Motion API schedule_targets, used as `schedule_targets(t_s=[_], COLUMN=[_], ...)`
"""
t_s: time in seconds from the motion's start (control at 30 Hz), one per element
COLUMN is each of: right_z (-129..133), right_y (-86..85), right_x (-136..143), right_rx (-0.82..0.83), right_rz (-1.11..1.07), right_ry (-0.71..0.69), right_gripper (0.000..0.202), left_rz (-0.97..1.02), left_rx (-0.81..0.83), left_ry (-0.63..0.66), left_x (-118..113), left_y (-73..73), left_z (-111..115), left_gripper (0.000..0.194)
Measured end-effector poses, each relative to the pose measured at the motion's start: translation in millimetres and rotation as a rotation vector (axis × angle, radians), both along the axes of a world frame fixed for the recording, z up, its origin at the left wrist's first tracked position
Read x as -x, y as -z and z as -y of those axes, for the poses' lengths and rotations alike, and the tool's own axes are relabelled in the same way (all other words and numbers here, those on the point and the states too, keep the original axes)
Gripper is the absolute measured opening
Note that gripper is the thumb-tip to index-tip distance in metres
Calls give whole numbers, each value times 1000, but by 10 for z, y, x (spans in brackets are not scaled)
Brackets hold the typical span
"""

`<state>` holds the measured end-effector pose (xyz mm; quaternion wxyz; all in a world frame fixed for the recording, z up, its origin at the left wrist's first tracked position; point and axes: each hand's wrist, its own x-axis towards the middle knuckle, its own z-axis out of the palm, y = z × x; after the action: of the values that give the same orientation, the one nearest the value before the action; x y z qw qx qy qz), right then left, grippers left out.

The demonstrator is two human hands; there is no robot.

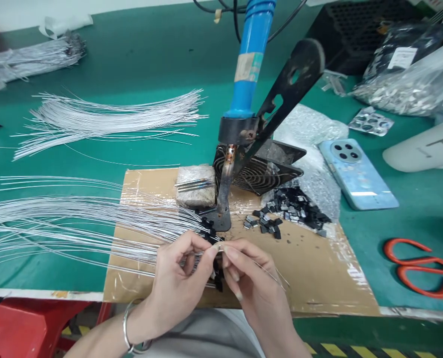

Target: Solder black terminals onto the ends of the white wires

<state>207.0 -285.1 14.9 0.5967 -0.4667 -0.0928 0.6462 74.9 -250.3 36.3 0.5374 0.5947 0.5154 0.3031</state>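
My left hand (184,276) and my right hand (257,273) meet over the cardboard, fingertips pinched together. A small pale piece (220,247) shows between them, too small to name. My left fingers are closed on a thin white wire, mostly hidden by the hand. Thin wire (268,271) trails out to the right from my closed right fingers. Under and beside my left hand lie many white wires (143,216), their right ends fitted with small black pieces (208,226). Just beyond my hands stands a blue-handled soldering iron (244,84), pointing down in a black metal holder (290,84).
A cardboard sheet (318,278) covers the front bench. Behind the iron is a black fan (259,171); left of it, a pale block (195,194). Loose black pieces (296,206), a phone (359,174) and red-handled scissors (419,268) lie right. A wire bundle (113,117) lies back left.
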Motion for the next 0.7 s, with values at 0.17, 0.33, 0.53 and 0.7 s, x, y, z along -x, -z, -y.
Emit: schedule_targets(t_s=[0.17,0.33,0.53,0.7], right_z=[11,51,53,39], right_y=[9,16,-64,-64], right_x=[14,-4,-46,-80], right_rx=[-16,-80,-154,-126], right_rz=[42,175,422,400], right_ry=[30,-5,20,-6], right_gripper=[14,11,14,17], left_rz=[85,171,206,182], left_rx=[98,165,224,222], left_ry=[-40,-47,-33,-45], left_x=[-47,-47,-24,-26], left_y=[-32,-83,-118,-129], left_z=[-22,-70,-88,-108], left_gripper=[23,23,23,23])
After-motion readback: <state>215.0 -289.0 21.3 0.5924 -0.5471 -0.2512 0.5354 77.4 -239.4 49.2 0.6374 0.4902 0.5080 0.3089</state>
